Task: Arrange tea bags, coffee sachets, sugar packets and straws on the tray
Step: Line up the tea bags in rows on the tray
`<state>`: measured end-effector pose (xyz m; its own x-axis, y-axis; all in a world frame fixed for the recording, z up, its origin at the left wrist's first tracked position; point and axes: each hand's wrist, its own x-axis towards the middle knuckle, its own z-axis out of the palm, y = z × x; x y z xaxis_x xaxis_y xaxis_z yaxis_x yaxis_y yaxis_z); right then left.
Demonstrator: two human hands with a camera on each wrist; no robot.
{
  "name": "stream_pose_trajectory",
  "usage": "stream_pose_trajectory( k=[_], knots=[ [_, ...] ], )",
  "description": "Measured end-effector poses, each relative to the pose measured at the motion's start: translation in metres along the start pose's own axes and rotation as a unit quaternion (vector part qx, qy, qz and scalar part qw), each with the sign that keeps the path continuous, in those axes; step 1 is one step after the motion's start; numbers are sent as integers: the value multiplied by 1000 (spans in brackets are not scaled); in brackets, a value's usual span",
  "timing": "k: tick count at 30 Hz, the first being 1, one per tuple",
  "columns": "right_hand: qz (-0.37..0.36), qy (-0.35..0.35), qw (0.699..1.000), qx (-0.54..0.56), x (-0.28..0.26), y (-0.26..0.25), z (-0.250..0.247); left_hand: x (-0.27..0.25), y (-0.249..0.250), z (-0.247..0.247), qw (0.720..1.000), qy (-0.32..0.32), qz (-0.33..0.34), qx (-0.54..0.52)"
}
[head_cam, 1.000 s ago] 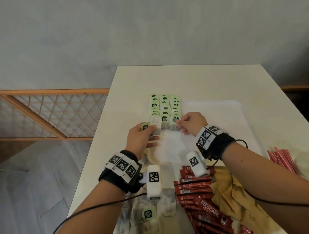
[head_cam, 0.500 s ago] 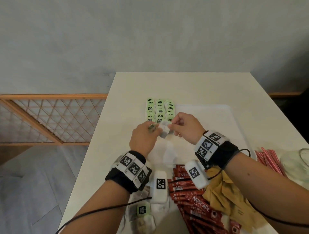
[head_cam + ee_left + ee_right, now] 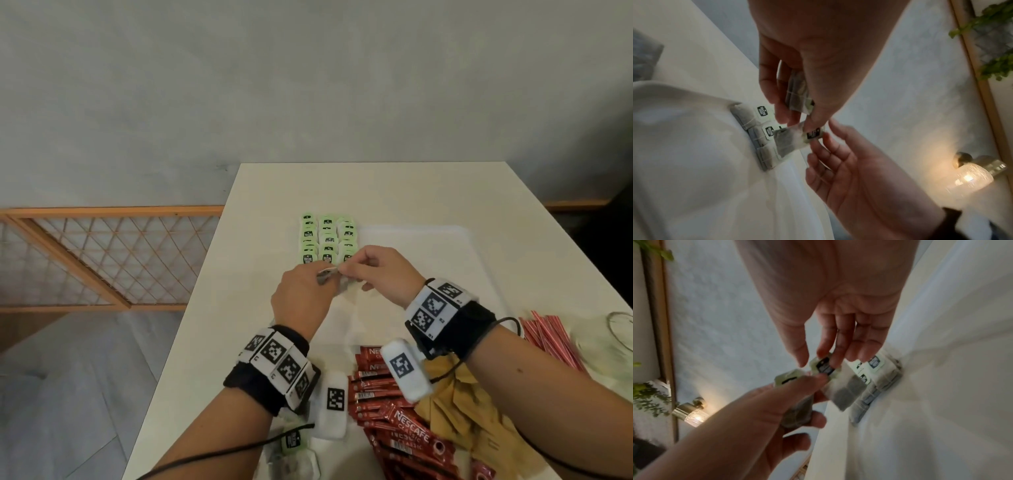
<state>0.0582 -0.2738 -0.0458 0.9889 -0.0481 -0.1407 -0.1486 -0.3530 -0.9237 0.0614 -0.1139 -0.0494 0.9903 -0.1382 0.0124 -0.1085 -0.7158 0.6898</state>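
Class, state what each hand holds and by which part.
Left hand holds one tea bag by its body, pins another bag by its tag; right fingertips touch that tag, grip unclear.

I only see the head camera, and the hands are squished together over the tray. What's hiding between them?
Observer: The left hand grips a small stack of tea bags in its fingers.
Kid: And the other one?
Observer: The right hand has its fingertips at the tag of one loose tea bag; the left thumb presses that tag too.
Kid: Does it dangle?
Observer: Yes, its pouch hangs below the tag, beside the rows laid against the wall of the tray.
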Motion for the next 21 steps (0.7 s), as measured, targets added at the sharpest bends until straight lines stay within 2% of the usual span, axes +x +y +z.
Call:
stream_pose_trajectory(
  k=[2,5,10,12,16,21],
  knots=[
    [-8,3,1000,13,3,9,-5,3,-8,1,999,-30,-24,-37],
    [-23,-30,999,-12,6,20,-4,3,-16,4,994,-77,-45,-65],
    [-12,-43,998,-33,16,36,7,4,-28,2,984,-102,-73,-124],
    [-9,-33,997,-71,22,38,11,7,-33,1,982,-99,-90,-135],
    [-41,-2,985,-168,40,30,12,17,-42,-6,981,-48,-103,-158],
    [-52,11,971,-231,66,24,12,22,-50,-13,962,-85,-139,-218]
  ],
)
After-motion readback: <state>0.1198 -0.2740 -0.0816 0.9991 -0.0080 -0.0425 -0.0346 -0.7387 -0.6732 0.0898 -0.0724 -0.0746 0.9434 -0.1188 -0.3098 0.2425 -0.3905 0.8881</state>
